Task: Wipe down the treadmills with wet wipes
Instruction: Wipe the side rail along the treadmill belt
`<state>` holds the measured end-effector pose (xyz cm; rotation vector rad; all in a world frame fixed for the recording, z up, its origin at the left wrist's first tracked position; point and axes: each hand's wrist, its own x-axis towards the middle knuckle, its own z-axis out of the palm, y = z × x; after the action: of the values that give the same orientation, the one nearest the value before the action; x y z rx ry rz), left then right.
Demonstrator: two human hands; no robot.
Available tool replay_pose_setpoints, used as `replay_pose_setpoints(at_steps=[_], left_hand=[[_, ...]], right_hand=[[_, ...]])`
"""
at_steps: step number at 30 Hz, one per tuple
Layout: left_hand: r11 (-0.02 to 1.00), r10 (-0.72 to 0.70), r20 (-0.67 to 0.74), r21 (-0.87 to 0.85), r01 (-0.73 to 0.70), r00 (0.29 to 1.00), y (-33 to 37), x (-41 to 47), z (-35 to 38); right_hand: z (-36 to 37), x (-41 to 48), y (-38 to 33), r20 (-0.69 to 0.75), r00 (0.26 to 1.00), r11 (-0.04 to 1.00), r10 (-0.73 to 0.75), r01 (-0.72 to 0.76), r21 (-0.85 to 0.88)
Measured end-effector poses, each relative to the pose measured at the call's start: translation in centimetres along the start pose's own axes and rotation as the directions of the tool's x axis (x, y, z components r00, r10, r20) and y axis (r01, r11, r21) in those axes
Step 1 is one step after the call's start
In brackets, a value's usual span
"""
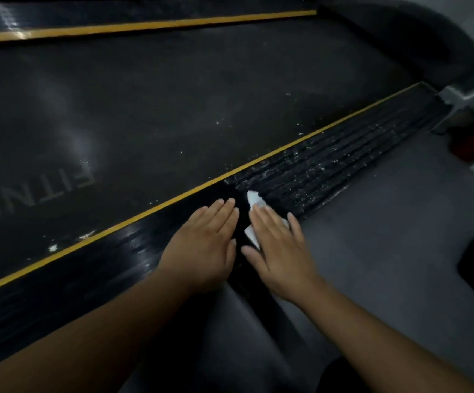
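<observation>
The wiping is under way on the near side rail (329, 168) of the treadmill (230, 80). The right hand (279, 251) lies flat on the wet wipe (254, 199), pinning it to the rail right where the smooth glossy stretch gives way to the ribbed part. Its grip is fully open: the fingers are straight and spread, pressing the wipe down rather than curling round it. The left hand (207, 245) rests just beside it on the smooth part of the rail, grip open too, holding nothing, seemingly just bracing.

The rail's long axis runs from lower left to upper right, parallel to the yellow stripe (287, 150) and the belt (145, 123), with the grey floor (386, 222) along its outer edge. The wipe is bunched under the palm. One white corner pokes out past the fingertips, pointing up the rail, and another edge shows by the thumb, so it seems to lie lengthwise along the hand.

The ribs ahead of the hands are flecked with white specks, while the rail nearer the person looks shinier. I would judge this rail about half done. The next move calls for a firm push up along the grooves rather than across them, so the wipe gets down between the ribs.
</observation>
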<state>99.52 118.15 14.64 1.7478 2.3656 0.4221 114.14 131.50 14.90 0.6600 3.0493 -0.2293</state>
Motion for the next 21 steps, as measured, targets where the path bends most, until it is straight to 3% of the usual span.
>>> replay_pose_setpoints(at_steps=[3, 8, 10, 13, 15, 18, 21], left_hand=[[1.000, 0.009, 0.011, 0.019, -0.009, 1.000, 0.1, -0.3, -0.3], [0.999, -0.004, -0.007, 0.048, 0.004, 1.000, -0.3, 0.2, 0.7], [0.998, 0.011, -0.021, 0.058, -0.010, 1.000, -0.5, 0.6, 0.9], [0.997, -0.017, -0.009, 0.070, 0.017, 1.000, -0.3, 0.4, 0.6], [0.997, -0.016, -0.001, 0.073, 0.016, 1.000, 0.0, 0.6, 0.2], [0.997, -0.029, 0.013, 0.073, 0.028, 1.000, 0.0, 0.7, 0.1], [0.997, -0.055, 0.028, 0.060, 0.053, 0.998, 0.3, 0.7, -0.1]], right_hand=[[-1.4, 0.8, -1.1, 0.042, 0.991, 0.991, 0.127, -0.128, 0.027], [-0.3, 1.1, -1.4, -0.198, 0.970, 0.990, 0.141, -0.135, 0.043], [1.1, 0.0, -1.3, -0.233, 0.970, 0.995, 0.062, -0.041, 0.094], [2.3, -2.4, 0.2, -0.215, 0.962, 0.982, -0.169, 0.183, 0.045], [1.8, -1.3, 3.2, -0.245, 0.950, 0.981, -0.192, 0.194, -0.016], [1.3, 1.4, 4.7, -0.284, 0.954, 0.995, -0.095, 0.103, 0.014], [2.3, -0.4, 2.6, -0.286, 0.907, 0.939, -0.308, 0.338, 0.058]])
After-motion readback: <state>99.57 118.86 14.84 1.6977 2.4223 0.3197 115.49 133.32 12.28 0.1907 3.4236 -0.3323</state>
